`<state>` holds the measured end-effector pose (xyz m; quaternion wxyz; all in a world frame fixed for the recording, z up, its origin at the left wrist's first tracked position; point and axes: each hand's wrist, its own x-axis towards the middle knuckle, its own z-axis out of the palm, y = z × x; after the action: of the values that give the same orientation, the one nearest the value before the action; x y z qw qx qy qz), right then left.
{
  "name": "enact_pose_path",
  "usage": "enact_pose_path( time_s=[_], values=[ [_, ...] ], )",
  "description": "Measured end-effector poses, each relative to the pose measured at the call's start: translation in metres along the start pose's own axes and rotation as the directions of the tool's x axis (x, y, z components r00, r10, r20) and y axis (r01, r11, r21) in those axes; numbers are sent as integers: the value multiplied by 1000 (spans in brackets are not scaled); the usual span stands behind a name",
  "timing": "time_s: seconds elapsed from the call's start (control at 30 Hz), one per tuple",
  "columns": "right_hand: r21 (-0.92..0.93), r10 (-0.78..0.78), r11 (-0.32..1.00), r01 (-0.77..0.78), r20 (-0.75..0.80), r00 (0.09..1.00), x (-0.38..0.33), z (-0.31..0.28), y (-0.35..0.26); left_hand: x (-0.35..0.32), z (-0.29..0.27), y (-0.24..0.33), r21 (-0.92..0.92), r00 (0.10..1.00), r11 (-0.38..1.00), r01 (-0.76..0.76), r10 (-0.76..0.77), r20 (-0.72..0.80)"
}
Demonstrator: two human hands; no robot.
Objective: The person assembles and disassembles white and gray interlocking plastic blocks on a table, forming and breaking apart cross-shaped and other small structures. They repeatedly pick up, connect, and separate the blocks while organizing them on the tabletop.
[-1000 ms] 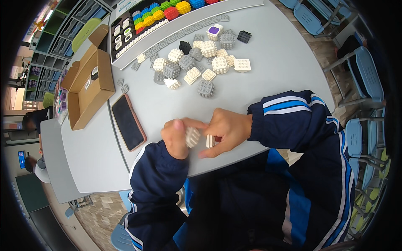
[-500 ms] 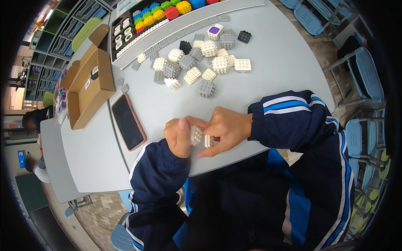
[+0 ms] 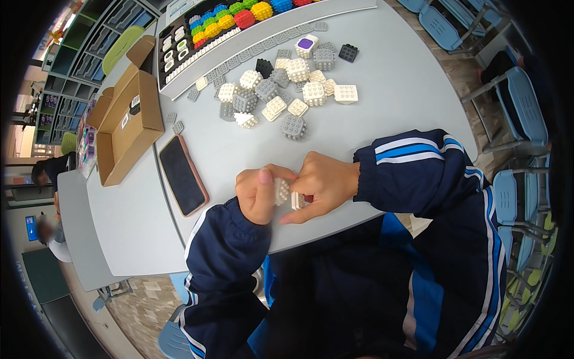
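Close to the table's front edge, my left hand (image 3: 255,194) is closed around a white studded cube block (image 3: 281,191), its thumb on top and much of the block covered. Just beside it, my right hand (image 3: 326,182) pinches a thin white block (image 3: 297,200) between curled fingers and thumb. The two blocks are close together; a narrow gap shows between them. Beyond my hands lies a loose group of studded blocks, among them a grey cube (image 3: 293,126), a white cube (image 3: 314,93) and a black block (image 3: 349,52).
A phone (image 3: 183,175) in a pink case lies left of my hands. Further left stands an open cardboard box (image 3: 133,119). A tray (image 3: 275,29) of coloured blocks runs along the back. Blue chairs (image 3: 523,107) stand to the right; people sit at the far left.
Hardly anything differs. My left hand and the white cube have shifted very slightly; both hands keep their hold.
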<state>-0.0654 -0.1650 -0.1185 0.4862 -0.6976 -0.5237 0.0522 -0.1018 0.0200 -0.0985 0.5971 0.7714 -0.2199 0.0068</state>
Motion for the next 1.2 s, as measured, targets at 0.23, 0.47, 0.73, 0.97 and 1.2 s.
enact_pose_path(
  time_s=[0.23,0.47,0.73,0.97,1.2],
  values=[
    [-35,-32,999,31,-31,999,0,-2,-1,9,4,0,80,971,975,205,-193,-139],
    [26,58,998,-52,-439,896,8,-13,1,15,-4,-21,-1,943,996,86,-82,-322],
    [-500,-358,865,36,-566,743,17,-53,30,31,-20,-35,187,902,982,37,47,-429],
    [-499,-121,820,-280,-629,768,16,-75,60,38,-40,-55,478,858,878,-12,255,-446],
    [-482,-36,824,-297,-569,822,15,-78,64,37,-48,-64,471,901,876,105,117,-418]
  ],
)
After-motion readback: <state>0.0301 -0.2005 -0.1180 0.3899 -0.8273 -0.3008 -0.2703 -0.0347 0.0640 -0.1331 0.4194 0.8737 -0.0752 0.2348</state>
